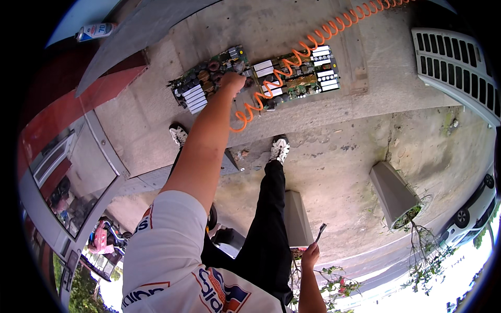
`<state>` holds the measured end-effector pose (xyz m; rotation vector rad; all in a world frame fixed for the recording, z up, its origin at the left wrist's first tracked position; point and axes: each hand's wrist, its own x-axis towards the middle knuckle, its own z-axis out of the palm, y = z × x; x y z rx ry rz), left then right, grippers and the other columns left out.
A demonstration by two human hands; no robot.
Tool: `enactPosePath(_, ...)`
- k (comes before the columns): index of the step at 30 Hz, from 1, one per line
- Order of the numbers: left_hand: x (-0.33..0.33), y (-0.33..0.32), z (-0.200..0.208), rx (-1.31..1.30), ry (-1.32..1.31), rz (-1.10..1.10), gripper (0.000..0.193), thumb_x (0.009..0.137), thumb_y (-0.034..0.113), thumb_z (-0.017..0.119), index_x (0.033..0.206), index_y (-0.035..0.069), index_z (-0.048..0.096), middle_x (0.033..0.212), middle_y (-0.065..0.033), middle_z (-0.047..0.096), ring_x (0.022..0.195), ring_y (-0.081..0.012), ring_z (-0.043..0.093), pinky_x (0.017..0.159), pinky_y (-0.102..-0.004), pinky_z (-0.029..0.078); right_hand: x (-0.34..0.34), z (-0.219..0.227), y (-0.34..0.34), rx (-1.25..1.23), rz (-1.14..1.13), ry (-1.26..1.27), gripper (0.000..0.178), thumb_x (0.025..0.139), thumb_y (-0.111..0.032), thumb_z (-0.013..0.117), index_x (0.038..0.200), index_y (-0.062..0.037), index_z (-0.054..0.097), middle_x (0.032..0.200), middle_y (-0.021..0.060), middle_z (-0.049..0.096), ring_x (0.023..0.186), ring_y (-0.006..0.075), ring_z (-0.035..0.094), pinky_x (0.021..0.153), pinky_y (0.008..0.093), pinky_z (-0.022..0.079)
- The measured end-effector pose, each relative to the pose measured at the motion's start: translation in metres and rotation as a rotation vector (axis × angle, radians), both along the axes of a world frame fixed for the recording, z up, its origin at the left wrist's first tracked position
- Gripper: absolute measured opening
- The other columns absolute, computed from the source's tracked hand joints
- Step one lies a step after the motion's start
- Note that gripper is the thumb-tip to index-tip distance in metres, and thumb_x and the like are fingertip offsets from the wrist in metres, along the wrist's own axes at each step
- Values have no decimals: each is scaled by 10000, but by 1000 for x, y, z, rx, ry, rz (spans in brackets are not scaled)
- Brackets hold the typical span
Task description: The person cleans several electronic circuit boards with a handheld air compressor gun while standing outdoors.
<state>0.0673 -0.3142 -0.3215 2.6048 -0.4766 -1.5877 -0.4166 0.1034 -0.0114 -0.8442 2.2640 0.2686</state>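
Two green circuit boards lie side by side on a concrete ledge: the left board (pixel 201 86) and the right board (pixel 300 75), both crowded with dark coils and white parts. My left hand (pixel 232 81) reaches out to the left board's right end, fingers closed. An orange coiled hose (pixel 308 44) runs across the right board and loops down near that hand; whatever the hand grips at the hose's end is hidden. My right hand (pixel 310 255) hangs low beside my leg, shut on a thin dark tool (pixel 320 232).
A spray can (pixel 96 31) lies at the top left beside a grey sheet (pixel 141 26). A white grilled unit (pixel 454 62) sits at the right. Two grey tapered planters (pixel 394 193) (pixel 297 216) stand on the concrete ground. My shoes (pixel 280 148) are below the ledge. Cars (pixel 469 216) are parked at right.
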Motion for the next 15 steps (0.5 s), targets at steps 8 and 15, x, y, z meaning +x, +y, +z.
enactPosePath(8, -17, 25, -10, -26, -26, -71, 430, 868, 317, 631, 611, -1, 497, 498, -42, 453, 395, -180, 423, 378, -359, 365, 4, 0, -2, 13, -7, -35, 496, 999, -347, 362, 746, 38, 545, 625, 231, 549, 602, 428, 531, 565, 509, 377)
enactPosePath(15, -14, 47, -46, -54, -105, -97, 428, 864, 345, 631, 649, -13, 536, 511, -52, 495, 418, -208, 505, 414, -385, 436, 4, -3, 0, -14, 3, -16, 505, 996, -359, 361, 723, 36, 519, 590, 198, 514, 559, 375, 491, 552, 491, 364)
